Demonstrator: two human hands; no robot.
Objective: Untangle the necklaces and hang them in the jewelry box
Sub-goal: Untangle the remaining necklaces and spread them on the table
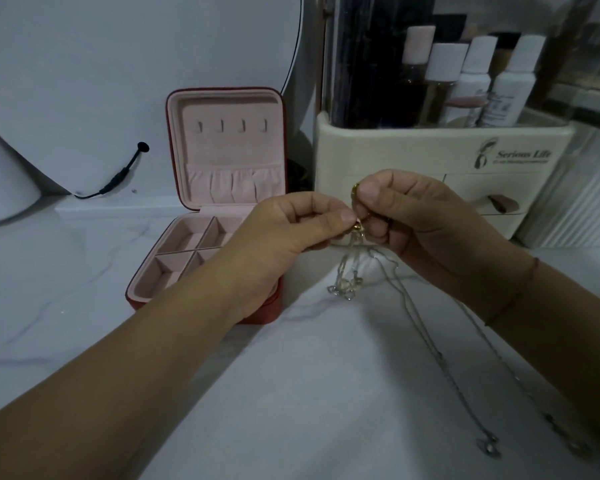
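Closest to me, the thin silver chains trailed over the white worktop on my right side, pendants at the near ends. Just past that, both grips met over the tangle. My left grip was pinching a little gold bit, and my right grip was pinching the chains right beside it, with a looped silver bunch dangling underneath. Behind my left wrist the box sat open, lid upright, four hooks in it. Further back on the right stood a cream organizer with bottles.
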